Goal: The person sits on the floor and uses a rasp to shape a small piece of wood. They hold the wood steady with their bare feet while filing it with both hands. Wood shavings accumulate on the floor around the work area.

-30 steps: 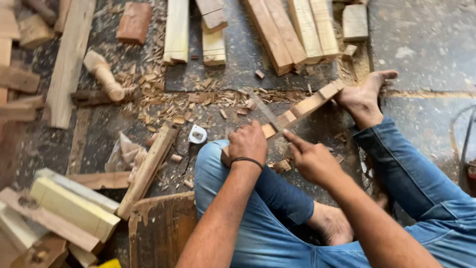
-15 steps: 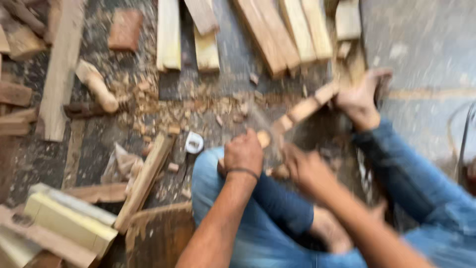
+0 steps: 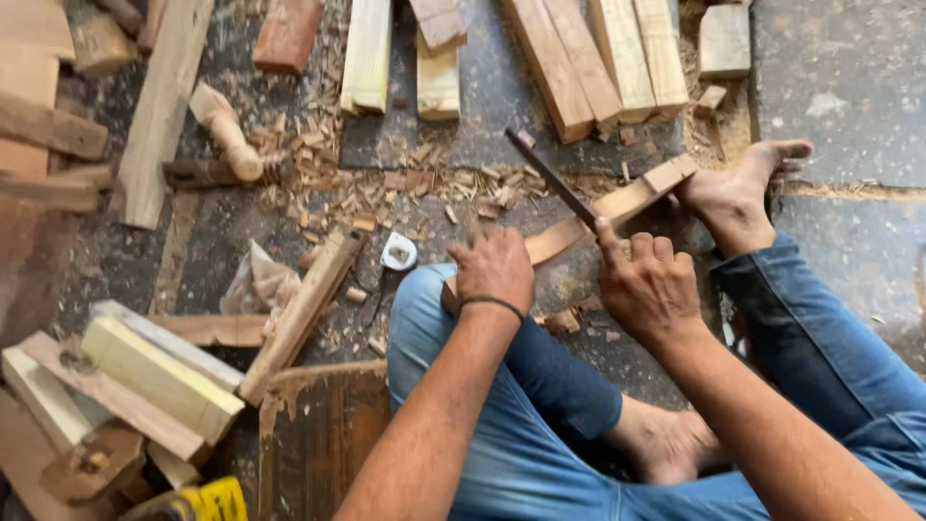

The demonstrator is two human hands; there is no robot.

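Observation:
I sit on the floor in blue jeans. A narrow strip of wood [image 3: 617, 207] lies slanted in front of me, its far end pinned under my bare foot [image 3: 738, 193]. My left hand [image 3: 494, 268], a dark band on its wrist, presses down on the strip's near end by my knee. My right hand [image 3: 648, 285] grips the handle of a thin dark blade [image 3: 552, 178], the forefinger stretched along it. The blade slants up and left above the strip.
Wood shavings [image 3: 405, 178] litter the dark floor. Sawn planks [image 3: 588, 63] lie at the top. A turned wooden mallet [image 3: 227, 130] rests at upper left. Stacked offcuts [image 3: 145, 376] and a board [image 3: 323, 434] crowd the lower left. A small white object [image 3: 398, 253] lies near my knee.
The right hand has swung the blade up from the strip, so it now points up and left. The left hand stays on the strip's near end. The view shifted slightly.

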